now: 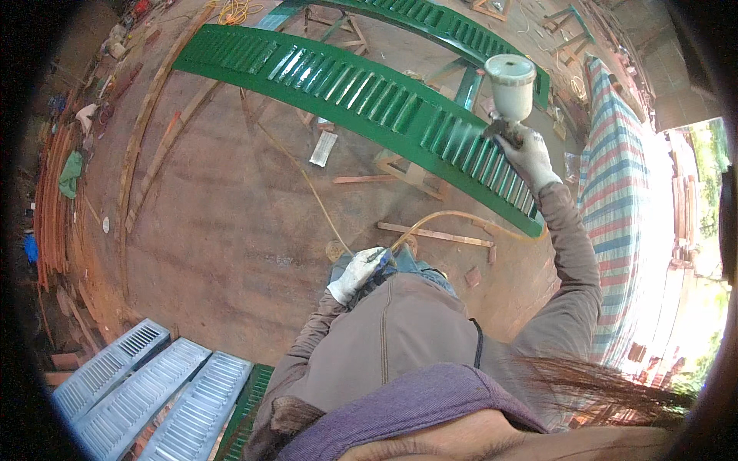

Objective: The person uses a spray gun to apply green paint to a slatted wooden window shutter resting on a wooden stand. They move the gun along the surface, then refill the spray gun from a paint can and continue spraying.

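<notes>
Over the glossy green louvered shutter [369, 96], right hand [526, 154] holds spray gun [510, 88].

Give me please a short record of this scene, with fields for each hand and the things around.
right hand: gloved, grips a spray gun with a white cup, above a green louvered shutter
left hand: gloved, holds a yellowish hose near the waist
supports: wooden trestles under the shutter
floor: three grey shutters at lower left
right side: striped tarp
</notes>
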Tool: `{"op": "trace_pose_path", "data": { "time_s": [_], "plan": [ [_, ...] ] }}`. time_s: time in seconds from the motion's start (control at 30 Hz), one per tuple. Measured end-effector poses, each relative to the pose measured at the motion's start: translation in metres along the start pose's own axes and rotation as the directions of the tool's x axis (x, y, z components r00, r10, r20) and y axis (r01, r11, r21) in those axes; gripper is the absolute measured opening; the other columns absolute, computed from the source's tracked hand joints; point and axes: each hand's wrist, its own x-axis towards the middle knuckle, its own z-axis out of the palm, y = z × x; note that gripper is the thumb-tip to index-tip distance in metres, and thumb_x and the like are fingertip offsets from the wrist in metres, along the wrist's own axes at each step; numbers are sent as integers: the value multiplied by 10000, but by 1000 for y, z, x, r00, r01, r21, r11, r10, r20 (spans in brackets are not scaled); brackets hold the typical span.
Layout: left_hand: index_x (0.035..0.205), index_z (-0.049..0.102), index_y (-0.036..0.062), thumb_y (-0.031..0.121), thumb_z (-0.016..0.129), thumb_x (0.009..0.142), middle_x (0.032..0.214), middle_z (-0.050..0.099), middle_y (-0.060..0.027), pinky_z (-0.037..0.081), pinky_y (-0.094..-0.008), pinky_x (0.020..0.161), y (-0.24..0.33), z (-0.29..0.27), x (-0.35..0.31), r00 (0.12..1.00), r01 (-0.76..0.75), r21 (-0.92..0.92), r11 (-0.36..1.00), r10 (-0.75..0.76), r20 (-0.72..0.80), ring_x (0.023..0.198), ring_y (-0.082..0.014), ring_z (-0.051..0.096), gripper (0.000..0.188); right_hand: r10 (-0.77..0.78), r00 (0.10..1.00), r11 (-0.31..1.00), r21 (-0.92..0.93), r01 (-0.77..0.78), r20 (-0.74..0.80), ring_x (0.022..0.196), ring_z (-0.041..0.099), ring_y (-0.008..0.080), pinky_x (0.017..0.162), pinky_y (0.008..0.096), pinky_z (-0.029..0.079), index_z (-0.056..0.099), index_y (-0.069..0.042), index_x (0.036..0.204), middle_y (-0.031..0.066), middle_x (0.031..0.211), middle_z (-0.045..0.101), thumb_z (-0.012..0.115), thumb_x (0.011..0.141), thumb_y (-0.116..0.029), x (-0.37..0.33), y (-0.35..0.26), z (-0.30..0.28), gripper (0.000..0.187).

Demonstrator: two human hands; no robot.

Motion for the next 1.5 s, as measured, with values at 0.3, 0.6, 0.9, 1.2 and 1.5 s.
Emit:
{"op": "trace_pose_path", "data": {
  "time_s": [0.3, 0.6, 0.9, 1.2, 1.5],
  "plan": [
    [933, 613, 34, 278, 568, 963, 817, 586, 1, 444, -265, 664, 9, 12, 1, 999, -21, 0, 1000, 21, 34, 756, -93, 523, 251, -1, 999, 998, -68, -1, -35, 941, 633, 371, 827, 444, 493, 629, -83, 1156, 173, 1007, 679, 659, 852, -351, -14, 15, -18, 407],
    [957, 611, -17, 261, 526, 959, 843, 622, -132, 467, -341, 723, 27, 28, 10, 987, -158, 352, 923, 159, 24, 774, -242, 583, 290, 29, 993, 974, 221, -54, 113, 691, 646, 158, 573, 299, 510, 638, 4, 1116, 79, 886, 697, 692, 867, -232, -43, 7, -41, 347],
    [908, 604, -10, 289, 526, 969, 788, 605, -69, 449, -307, 683, -12, 32, 25, 966, -222, 433, 874, 259, -26, 729, -127, 522, 315, 78, 994, 981, -171, -90, -75, 1012, 628, 338, 872, 429, 488, 580, -148, 1257, 156, 1044, 678, 633, 865, -359, -17, 42, -37, 449],
    [955, 608, -11, 302, 514, 972, 817, 617, -154, 453, -359, 701, 55, 59, 13, 994, -89, 353, 931, 58, 97, 741, -268, 579, 327, 160, 913, 878, 368, -305, 375, 974, 645, 132, 865, 286, 485, 624, -4, 1187, 104, 1059, 702, 677, 852, -126, -62, 26, -65, 360],
    [887, 556, -8, 340, 503, 976, 766, 560, -102, 428, -332, 656, 61, 70, 13, 997, -78, 356, 931, 71, 32, 690, -183, 495, 363, 98, 972, 966, -214, -145, -212, 960, 619, 354, 841, 425, 477, 649, -34, 1062, 172, 957, 673, 653, 838, -438, -30, 93, -38, 462]
  ]
}}
